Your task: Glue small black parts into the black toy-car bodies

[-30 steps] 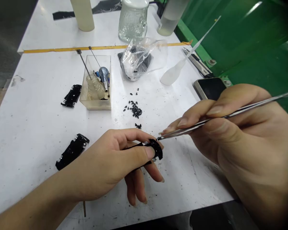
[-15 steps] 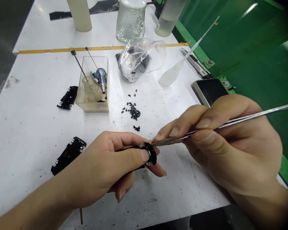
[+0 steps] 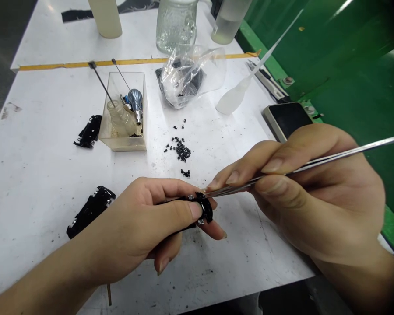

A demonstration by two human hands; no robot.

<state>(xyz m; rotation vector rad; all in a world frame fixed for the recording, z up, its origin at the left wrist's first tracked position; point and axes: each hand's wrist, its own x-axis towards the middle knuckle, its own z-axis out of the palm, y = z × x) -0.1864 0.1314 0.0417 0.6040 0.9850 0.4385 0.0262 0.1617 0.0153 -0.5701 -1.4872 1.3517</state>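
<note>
Between thumb and fingers, my left hand [image 3: 151,218] holds a glossy black part [image 3: 206,209] with small shiny metal bits along its edges. My thumb presses on its top, and most of its length is hidden under the hand. My right hand [image 3: 315,192] pinches thin metal tweezers [image 3: 335,158]. Their tips touch the upper edge of the black part; whether they hold a tiny piece is too small to tell. Beyond my hands lies a pile of tiny black pieces [image 3: 183,151] on the white table [image 3: 46,175].
Two more black parts lie left, one near my forearm [image 3: 92,210], one beside a clear box [image 3: 123,144] of tools. Further back are a plastic bag [image 3: 180,83], a glass jar [image 3: 176,26] and a dropper bottle [image 3: 233,96]. A phone [image 3: 290,118] lies by the green wall [image 3: 348,65].
The view has shifted slightly, so everything sits a little further left and up. Both hands keep their grips, and the tweezer tips stay at the black part's upper edge.
</note>
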